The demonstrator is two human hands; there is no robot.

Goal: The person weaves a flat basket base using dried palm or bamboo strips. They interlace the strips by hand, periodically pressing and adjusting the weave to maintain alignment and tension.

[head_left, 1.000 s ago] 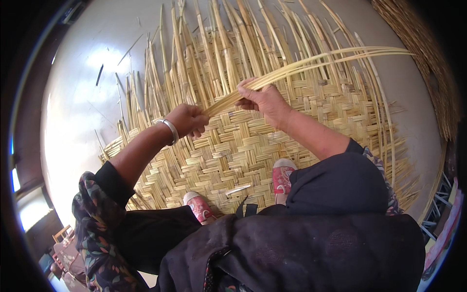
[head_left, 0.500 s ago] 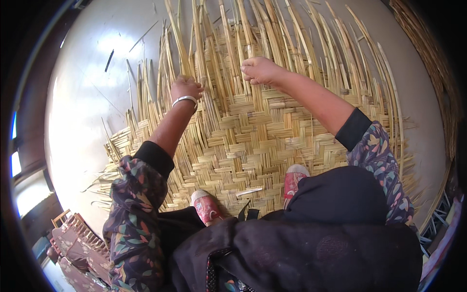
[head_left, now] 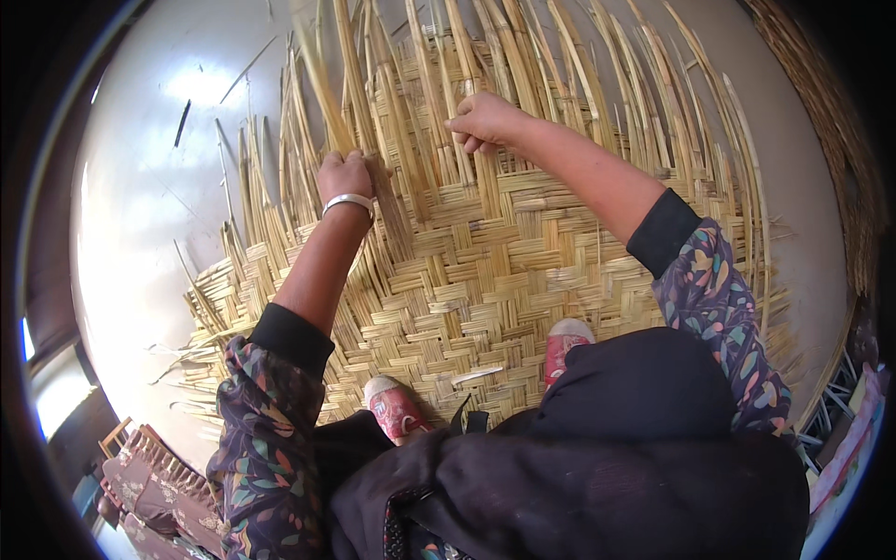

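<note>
A large woven mat [head_left: 485, 280] of pale straw-coloured reed strips lies on the floor under me, its far edge ending in many loose strips [head_left: 560, 75] that fan outward. My left hand [head_left: 343, 175], with a silver bangle on the wrist, grips a lifted loose strip [head_left: 322, 84] at the mat's left part. My right hand [head_left: 485, 121] is closed over strips near the mat's far middle, where the weave ends. Both forearms reach forward over the woven part.
My two pink shoes [head_left: 397, 411] [head_left: 565, 343] stand on the mat's near edge. A pale shiny floor [head_left: 149, 233] surrounds the mat, with stray slivers on it. A coil of woven reed [head_left: 840, 140] curves along the right. Patterned cloth lies at the lower left.
Both hands have moved forward from the mat's middle to the edge of the weave. The long strip bundle that bent to the right a second ago is no longer held across the mat.
</note>
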